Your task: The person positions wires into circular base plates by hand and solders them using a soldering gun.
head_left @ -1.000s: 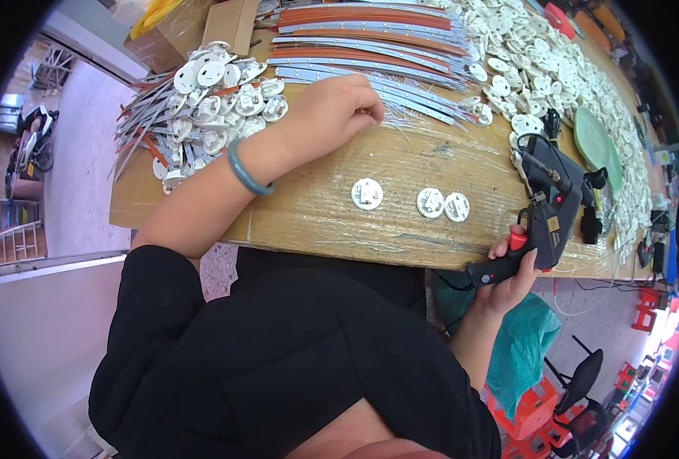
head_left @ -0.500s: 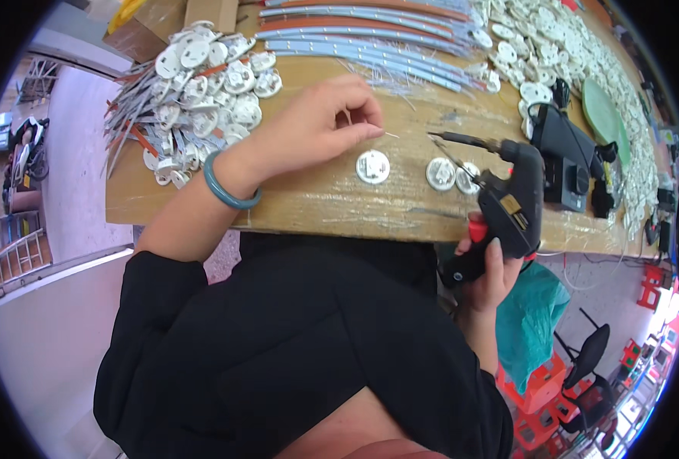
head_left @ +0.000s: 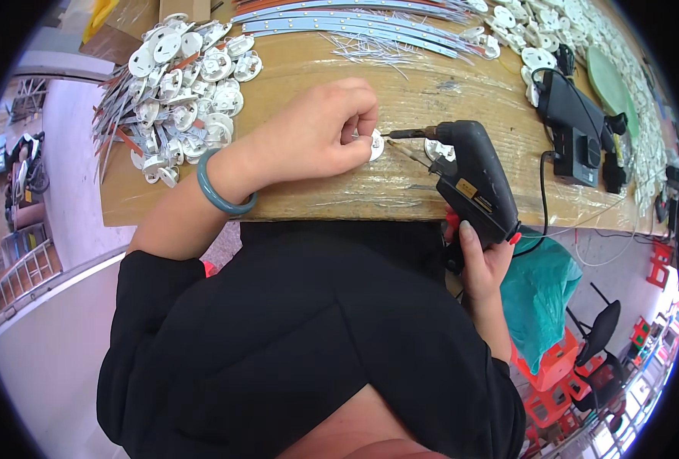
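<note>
Working at wooden table [head_left: 316,195]. Black soldering gun [head_left: 481,183] over table, right hand [head_left: 485,260] wrapped round its grip. Left hand [head_left: 330,130] apart from right, curled at white disc [head_left: 377,147]; can't tell if pinching anything. Disc partly hidden, between left hand and gun's tip [head_left: 393,135]. Tip at disc's right edge, contact unclear. Likely step: soldering on disc. Next move calls for steady tip, left hand clear of heat.

A head-worn fisheye looks down from close above — workbench [head_left: 316,200] toward twelve o'clock, black shirt [head_left: 278,321] nearest at six.
</note>
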The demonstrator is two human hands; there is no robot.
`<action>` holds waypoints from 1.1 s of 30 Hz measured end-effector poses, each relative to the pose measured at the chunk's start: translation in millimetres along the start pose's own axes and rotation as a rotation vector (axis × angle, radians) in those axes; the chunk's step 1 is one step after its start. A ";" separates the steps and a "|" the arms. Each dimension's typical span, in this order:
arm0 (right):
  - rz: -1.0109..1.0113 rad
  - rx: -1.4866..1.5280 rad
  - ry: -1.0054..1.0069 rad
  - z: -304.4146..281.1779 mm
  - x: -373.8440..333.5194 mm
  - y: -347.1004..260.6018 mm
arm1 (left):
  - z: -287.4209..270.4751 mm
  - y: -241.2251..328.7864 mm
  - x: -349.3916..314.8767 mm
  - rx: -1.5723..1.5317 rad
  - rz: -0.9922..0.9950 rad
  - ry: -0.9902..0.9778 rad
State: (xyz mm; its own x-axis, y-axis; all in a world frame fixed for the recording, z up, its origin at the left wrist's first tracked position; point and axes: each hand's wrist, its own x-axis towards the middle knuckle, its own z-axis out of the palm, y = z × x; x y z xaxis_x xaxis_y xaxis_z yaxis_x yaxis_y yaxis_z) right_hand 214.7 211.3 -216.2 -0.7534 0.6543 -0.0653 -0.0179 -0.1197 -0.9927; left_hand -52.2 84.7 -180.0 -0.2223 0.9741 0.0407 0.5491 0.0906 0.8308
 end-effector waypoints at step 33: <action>-0.031 -0.107 -0.066 1.1 5.7 -3.3 | 3.4 2.2 2.6 0.051 -0.026 0.029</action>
State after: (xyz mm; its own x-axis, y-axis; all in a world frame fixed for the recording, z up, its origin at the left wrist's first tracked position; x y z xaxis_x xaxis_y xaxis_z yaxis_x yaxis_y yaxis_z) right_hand 209.7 214.5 -213.1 -0.7955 0.6051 -0.0313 0.0257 -0.0179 -0.9995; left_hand -48.9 88.2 -179.9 -0.2602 0.9649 0.0361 0.5828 0.1272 0.8026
